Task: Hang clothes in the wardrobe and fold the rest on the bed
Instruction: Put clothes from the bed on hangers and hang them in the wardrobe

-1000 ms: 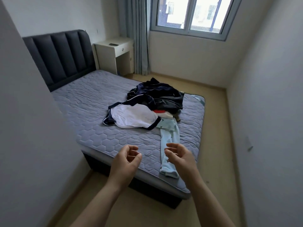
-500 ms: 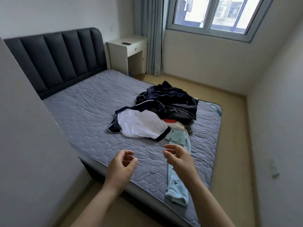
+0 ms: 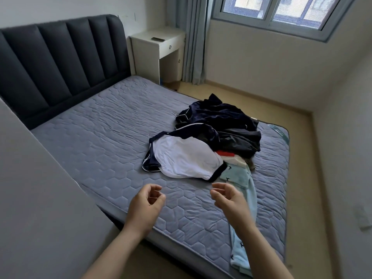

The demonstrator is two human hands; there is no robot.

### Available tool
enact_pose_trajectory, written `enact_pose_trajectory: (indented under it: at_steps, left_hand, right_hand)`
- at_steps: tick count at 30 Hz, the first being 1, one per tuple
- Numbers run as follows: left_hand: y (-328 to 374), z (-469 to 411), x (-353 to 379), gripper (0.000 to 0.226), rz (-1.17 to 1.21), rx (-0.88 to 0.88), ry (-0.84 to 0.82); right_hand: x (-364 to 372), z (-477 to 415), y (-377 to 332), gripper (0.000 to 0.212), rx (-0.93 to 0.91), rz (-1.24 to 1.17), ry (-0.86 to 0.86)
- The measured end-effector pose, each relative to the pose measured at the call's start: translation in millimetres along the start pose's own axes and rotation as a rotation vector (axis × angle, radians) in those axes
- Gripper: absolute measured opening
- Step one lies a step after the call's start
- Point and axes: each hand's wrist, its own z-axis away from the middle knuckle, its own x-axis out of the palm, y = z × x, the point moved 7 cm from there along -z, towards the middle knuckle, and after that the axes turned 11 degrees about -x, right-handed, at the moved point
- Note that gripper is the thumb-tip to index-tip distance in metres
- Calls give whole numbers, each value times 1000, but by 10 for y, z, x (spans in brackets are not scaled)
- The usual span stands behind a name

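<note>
Both hands hover above the near edge of the bed (image 3: 100,137), apart from each other and touching nothing. The left hand (image 3: 146,206) has its fingers loosely curled toward the thumb and is empty. The right hand (image 3: 229,200) is likewise relaxed, fingers half bent and gripping nothing, just over the light blue printed garment (image 3: 244,224).

The clothes lie in one heap toward the foot end of the mattress. Nearest is a white top with navy trim (image 3: 185,160), spread loosely. Behind it a dark navy garment (image 3: 217,113) and a black one (image 3: 241,139) are crumpled together, with a scrap of red fabric (image 3: 223,153) showing between. The light blue piece trails from the heap to the near edge and hangs over it close to the foot corner. A thin wire loop (image 3: 150,135) beside the white top may be a hanger hook (too small to be sure). The wardrobe is not in view.

Nothing looks folded or hung yet, so I judge this the very start: choosing a first garment. The next move probably calls for reaching into the heap, most readily for the white top or the light blue piece. That means pinching it at the shoulders or waistband and lifting it free without dragging the tangled dark pieces along. Fabric this limp will sag, so both hands are needed.
</note>
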Motion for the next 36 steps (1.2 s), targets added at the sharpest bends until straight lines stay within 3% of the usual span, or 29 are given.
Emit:
enact_pose_trajectory:
  at_steps: [10,21,36]
  left_hand:
    - [-131,-1037,-133,12,-44,-69,-9]
    - [-776,-2352,-99,11,-153,-217,-25]
    - [-2608,-4519,603,9,-314,-344,-24]
  right_hand:
    - [564,-923,305,16,81,5,-28]
    - [1244,-1981,1004,15,192,63,-119]
    - [2474,-3208,3252,15,226,415,-229]
